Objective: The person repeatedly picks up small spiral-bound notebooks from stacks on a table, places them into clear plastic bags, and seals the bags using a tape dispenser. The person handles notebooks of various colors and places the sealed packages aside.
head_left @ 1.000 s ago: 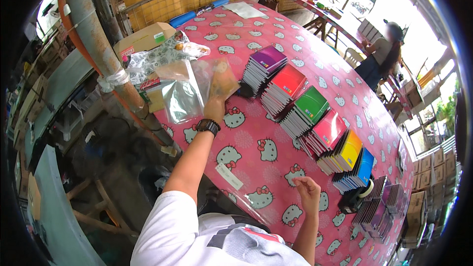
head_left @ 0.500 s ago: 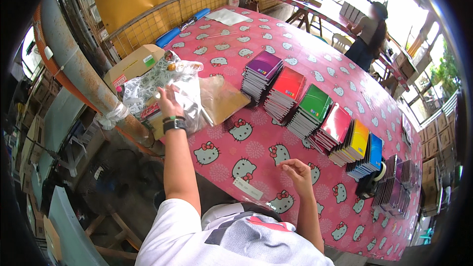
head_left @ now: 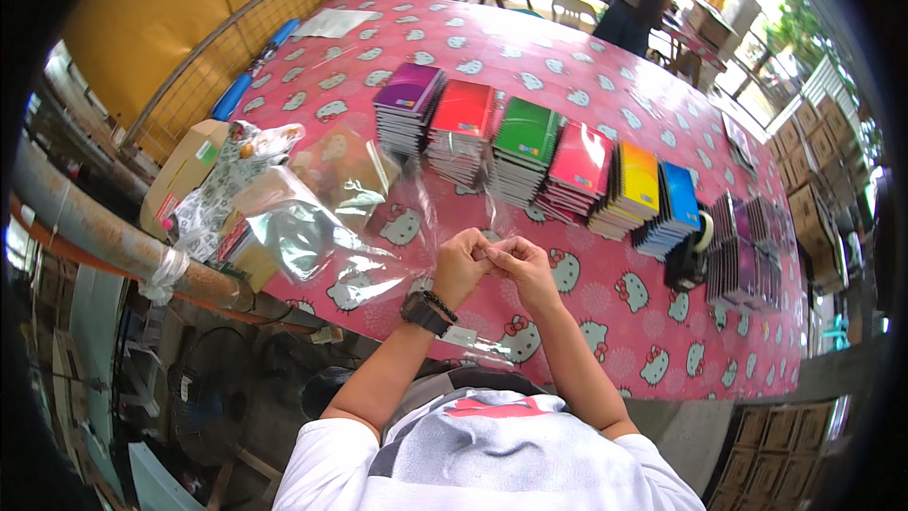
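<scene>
From where I stand, the person's left hand (head_left: 461, 270) and right hand (head_left: 526, 273) meet over the pink table (head_left: 605, 66), thumbs and forefingers pinched tip to tip on what looks like the edge of a clear plastic bag (head_left: 462, 210); the film spreads out just beyond the fingertips, though its outline is hard to trace. Straight ahead of the left hand stands a purple notebook stack (head_left: 410, 88), with a red stack (head_left: 463, 106) beside it. Ahead of the right hand comes a green stack (head_left: 527, 130), and the row slants off to its right through a pinkish-red stack (head_left: 579, 159), a yellow stack (head_left: 638, 177) and a blue stack (head_left: 679, 192). Further right of that hand sit a black tape dispenser (head_left: 683, 270) and wrapped purple bundles (head_left: 742, 255). To the left hand's left lie loose clear sleeves (head_left: 293, 227), partly beside a patterned plastic bag (head_left: 213, 194). A white slip (head_left: 461, 336) lies near the left wrist, just below the dark watch (head_left: 426, 314).
</scene>
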### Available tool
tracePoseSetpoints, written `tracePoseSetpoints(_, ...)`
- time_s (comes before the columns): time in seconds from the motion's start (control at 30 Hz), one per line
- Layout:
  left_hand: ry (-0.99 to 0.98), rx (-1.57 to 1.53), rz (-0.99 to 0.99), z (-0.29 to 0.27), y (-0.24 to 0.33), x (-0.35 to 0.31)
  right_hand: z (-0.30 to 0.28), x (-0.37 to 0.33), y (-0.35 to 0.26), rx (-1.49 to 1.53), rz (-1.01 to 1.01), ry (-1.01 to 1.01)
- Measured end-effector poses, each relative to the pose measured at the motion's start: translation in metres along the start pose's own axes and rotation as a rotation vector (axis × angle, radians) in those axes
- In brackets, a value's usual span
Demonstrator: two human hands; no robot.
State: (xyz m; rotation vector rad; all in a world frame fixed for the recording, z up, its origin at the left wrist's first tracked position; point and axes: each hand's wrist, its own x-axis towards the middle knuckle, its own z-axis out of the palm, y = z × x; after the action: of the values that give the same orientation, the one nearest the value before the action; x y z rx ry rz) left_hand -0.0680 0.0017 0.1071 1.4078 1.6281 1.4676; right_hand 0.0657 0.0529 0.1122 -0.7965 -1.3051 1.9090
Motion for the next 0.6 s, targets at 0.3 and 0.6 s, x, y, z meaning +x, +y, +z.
tracePoseSetpoints(0.3, 0.197, -0.433, -0.219, -0.132, -0.044, 0.031, -0.130, -0.063, 0.030, -0.072, 0.082, 0.503)
tracePoseSetpoints(0.6, 1.219, 0.494, -0.389, -0.370, -0.130, 0.077, -0.199, -0.122, 0.051, -0.464, -0.091, 0.898)
